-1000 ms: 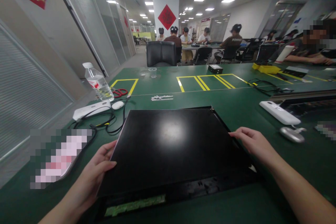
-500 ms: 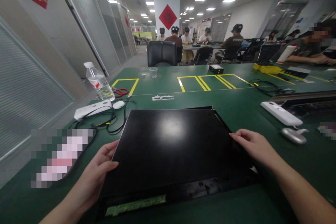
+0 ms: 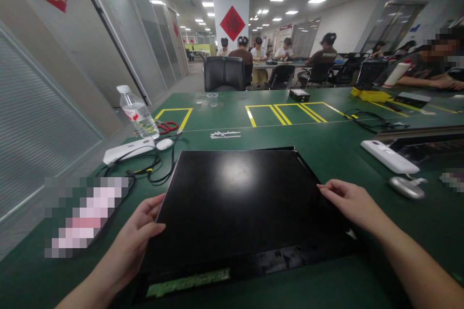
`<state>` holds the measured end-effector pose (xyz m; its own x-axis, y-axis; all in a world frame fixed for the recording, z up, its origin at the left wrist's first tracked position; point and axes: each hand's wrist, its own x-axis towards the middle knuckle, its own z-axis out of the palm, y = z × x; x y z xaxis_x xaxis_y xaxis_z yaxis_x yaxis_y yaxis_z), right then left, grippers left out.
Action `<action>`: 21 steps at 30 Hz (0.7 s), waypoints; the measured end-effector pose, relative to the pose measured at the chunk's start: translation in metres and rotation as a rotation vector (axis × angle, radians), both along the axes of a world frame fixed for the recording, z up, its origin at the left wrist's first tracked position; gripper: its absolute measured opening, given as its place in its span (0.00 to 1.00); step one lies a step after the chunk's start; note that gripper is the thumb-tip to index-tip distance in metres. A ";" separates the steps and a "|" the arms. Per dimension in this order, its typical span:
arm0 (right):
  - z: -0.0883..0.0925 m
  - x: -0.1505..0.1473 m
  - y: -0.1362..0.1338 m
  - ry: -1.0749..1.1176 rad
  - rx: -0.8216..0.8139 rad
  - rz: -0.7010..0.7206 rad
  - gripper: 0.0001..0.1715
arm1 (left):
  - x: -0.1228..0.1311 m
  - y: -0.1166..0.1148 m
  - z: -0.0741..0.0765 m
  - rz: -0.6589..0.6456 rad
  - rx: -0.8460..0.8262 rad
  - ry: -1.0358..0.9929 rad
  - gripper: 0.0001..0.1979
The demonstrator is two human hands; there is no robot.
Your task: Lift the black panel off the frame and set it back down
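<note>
A dark, glossy display panel point(image 3: 235, 203) lies in front of me, with a ceiling light mirrored in its surface. It sits askew over a black frame point(image 3: 279, 258), whose edge shows at the right, far and near sides. A green circuit board strip point(image 3: 188, 282) shows along the near left edge. My left hand point(image 3: 139, 231) grips the panel's left edge, thumb on top and fingers at the side. My right hand point(image 3: 344, 200) pinches at the right edge; whether panel or frame is between its fingertips is hard to tell.
On the left are a water bottle point(image 3: 137, 113), red-handled scissors point(image 3: 167, 128), a white device point(image 3: 128, 150) and black cables point(image 3: 155, 169). A plastic cup point(image 3: 212, 100) stands farther back. To the right lie another white device point(image 3: 389, 157) and a silver mouse-shaped object point(image 3: 406, 187). People sit beyond.
</note>
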<state>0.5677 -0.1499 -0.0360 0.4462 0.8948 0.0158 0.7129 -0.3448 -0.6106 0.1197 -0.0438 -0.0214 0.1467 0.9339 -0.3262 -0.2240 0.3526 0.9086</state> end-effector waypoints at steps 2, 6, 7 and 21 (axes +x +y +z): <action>0.000 0.000 0.000 -0.004 -0.002 0.004 0.19 | 0.000 0.000 -0.001 -0.004 -0.002 0.003 0.31; 0.000 0.000 0.000 -0.012 0.000 -0.007 0.19 | 0.000 0.000 -0.001 0.001 -0.007 0.025 0.32; 0.000 0.000 0.000 -0.009 0.004 -0.009 0.19 | 0.000 0.000 -0.001 0.005 -0.011 0.030 0.32; -0.003 0.002 0.001 0.001 -0.029 -0.016 0.21 | 0.004 0.002 0.006 0.014 -0.122 -0.079 0.35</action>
